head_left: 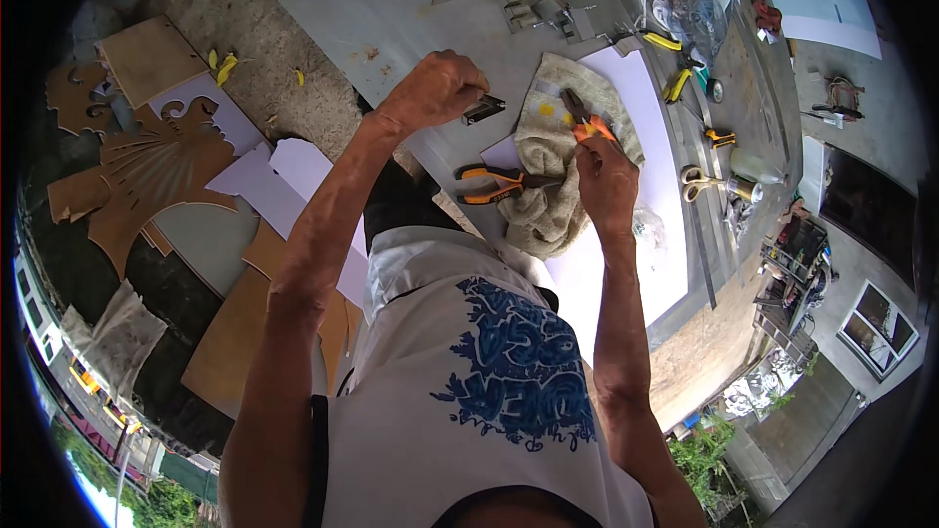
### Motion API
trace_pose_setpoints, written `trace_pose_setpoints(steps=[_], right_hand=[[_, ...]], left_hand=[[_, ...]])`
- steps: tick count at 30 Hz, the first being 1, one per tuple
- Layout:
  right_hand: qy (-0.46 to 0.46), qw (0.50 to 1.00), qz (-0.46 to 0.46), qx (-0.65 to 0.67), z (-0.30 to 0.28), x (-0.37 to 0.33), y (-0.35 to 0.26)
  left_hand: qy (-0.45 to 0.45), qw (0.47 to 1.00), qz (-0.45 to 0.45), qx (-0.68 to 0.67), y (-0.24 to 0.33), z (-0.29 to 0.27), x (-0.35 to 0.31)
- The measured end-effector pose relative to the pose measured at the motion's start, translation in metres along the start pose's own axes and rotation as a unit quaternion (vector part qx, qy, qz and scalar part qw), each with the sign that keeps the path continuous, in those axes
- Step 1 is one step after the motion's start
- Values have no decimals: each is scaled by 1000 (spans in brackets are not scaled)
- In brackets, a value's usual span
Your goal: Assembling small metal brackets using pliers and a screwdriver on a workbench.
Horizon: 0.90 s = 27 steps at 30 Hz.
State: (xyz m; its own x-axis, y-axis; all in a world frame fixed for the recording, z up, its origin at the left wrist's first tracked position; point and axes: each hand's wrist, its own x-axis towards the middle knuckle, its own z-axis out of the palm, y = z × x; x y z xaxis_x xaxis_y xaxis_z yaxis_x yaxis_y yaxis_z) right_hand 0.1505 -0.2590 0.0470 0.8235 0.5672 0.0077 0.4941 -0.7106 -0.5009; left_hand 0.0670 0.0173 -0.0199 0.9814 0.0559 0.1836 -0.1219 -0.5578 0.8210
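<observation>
My left hand [442, 90] is closed, its fingertips at one end of a small dark metal bracket [484, 110], which it appears to hold above the grey tabletop. In my right hand [606, 184] is a pair of orange-handled pliers [594, 128], its dark jaws pointing away from me over a beige towel [558, 220]. A second pair of pliers, with orange and black handles [491, 184], lies with its jaws on the towel's left part. Beneath the towel is a white sheet [665, 264].
Several metal brackets [572, 20] lie on the far tabletop [391, 0]. To the right are yellow-handled tools [677, 85], scissors [696, 182], a clear bottle [756, 166] and plastic bags [699, 10]. Cut brown panels [161, 161] are stacked at the left.
</observation>
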Motion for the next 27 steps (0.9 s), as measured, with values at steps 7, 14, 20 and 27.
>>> trace_pose_setpoints(steps=[7,14,20,27], right_hand=[[-127,985,-117,-27,7,-43,-2],[-236,960,-144,-49,-17,-28,-18],[-243,962,-107,60,-25,-13,-36],[-285,935,84,195,-5,-2,-38]], left_hand=[[111,992,-46,42,64,16,-62],[22,982,-25,187,98,84,-94],[56,993,-59,83,106,82,-100],[51,912,-331,-238,106,85,-117]])
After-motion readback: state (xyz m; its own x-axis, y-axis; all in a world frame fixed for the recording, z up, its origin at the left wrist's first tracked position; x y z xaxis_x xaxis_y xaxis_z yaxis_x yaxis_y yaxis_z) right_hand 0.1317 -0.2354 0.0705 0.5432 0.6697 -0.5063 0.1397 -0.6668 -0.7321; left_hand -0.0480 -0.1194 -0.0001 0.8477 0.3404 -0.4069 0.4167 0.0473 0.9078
